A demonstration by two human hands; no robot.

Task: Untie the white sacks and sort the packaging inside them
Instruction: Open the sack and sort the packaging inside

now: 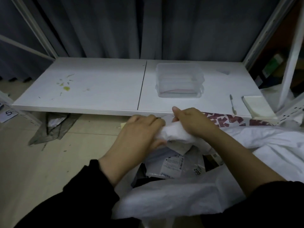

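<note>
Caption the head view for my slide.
Left hand and right hand grip a bunched white sack over labelled parcels, before a shelf with a clear tub.

Dim, flat light throughout. At 12 o'clock, dark grey curtain (115, 27) in vertical folds, dropping behind a low white shelf board (98, 96) split by a dark seam (142, 83). White metal rack uprights (269, 30) slanting at 10 and 2 o'clock. Yellow-green stains (66, 88) on the board towards 10 o'clock. Beige floor tiles (32, 170) at 8 o'clock, flecked with small scraps.
</note>
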